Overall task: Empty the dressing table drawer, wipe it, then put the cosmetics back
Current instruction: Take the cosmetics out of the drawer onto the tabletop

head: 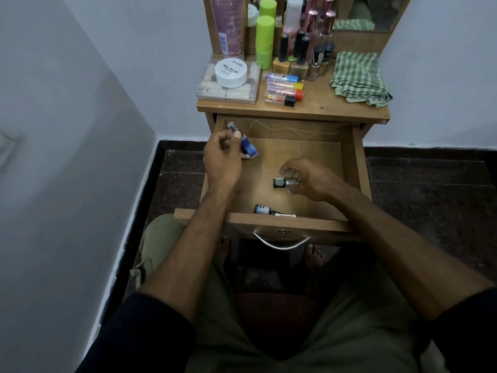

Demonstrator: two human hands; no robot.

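Left arm: bare forearm reaching forward, dark sleeve at the elbow.
Left hand: raised, grip curled, thumb and fingers pinching a small item (thumbnail facing the camera).
Right arm: bare forearm angled inward from the right.
Right hand: low, palm down, fingertips pinching a small item.

Pale blue-white walls meet in a corner at the left, with a white skirting strip along their foot. The floor is dark speckled stone, edged by a black border. A mirror stands at the top, reflecting a checked pattern. Olive-green trousers cover the seated person's legs, and bare toes show beneath.
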